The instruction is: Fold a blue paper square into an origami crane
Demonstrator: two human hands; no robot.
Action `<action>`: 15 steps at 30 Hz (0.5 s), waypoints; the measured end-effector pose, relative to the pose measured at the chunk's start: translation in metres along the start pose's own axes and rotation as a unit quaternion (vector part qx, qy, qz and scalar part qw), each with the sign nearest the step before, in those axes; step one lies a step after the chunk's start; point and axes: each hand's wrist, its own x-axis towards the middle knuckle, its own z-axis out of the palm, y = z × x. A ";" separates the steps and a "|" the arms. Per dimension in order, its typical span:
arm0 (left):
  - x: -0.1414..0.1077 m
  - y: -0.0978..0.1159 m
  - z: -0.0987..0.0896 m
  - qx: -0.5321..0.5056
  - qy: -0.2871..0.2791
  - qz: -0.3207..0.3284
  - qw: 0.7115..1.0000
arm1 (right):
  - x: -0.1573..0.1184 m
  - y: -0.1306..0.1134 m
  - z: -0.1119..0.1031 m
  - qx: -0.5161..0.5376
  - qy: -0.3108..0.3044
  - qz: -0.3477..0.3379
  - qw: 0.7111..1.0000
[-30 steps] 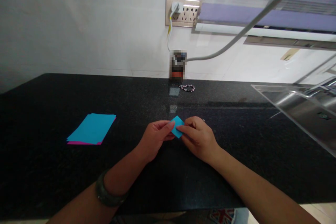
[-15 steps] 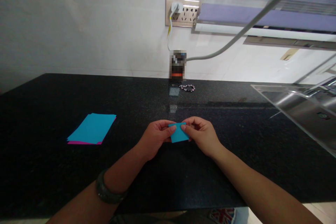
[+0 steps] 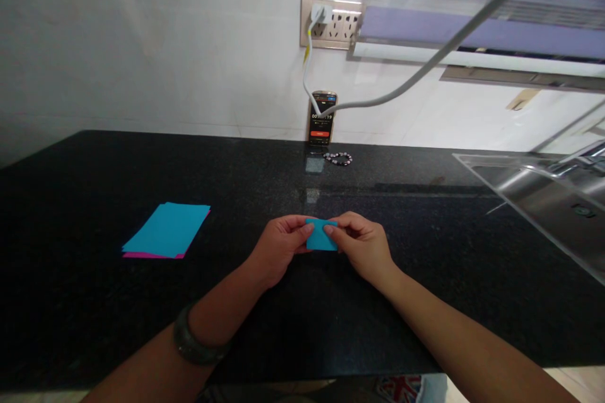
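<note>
1. In our left hand (image 3: 276, 250), the fingers pinch the left edge of a small blue paper (image 3: 322, 240), thumb on top.
2. In our right hand (image 3: 369, 250), the fingers pinch its right side, thumb on the face near the upper corner.
3. We have the paper between both hands, over the black worktop (image 3: 255, 179).
4. To our left, well apart, lies a stack of blue sheets (image 3: 167, 230), magenta showing below.
5. Beyond our hands, a phone (image 3: 321, 126) stands near the wall, a beaded loop (image 3: 340, 155) just before it.
</note>
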 end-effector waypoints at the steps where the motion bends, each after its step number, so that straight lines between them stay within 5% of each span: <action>1: 0.000 0.000 0.000 0.006 0.001 0.004 1.000 | 0.000 0.000 0.000 -0.013 0.001 -0.012 1.000; 15: 0.000 0.000 0.000 -0.015 0.003 0.007 1.000 | -0.001 -0.004 -0.003 -0.111 0.008 -0.172 0.979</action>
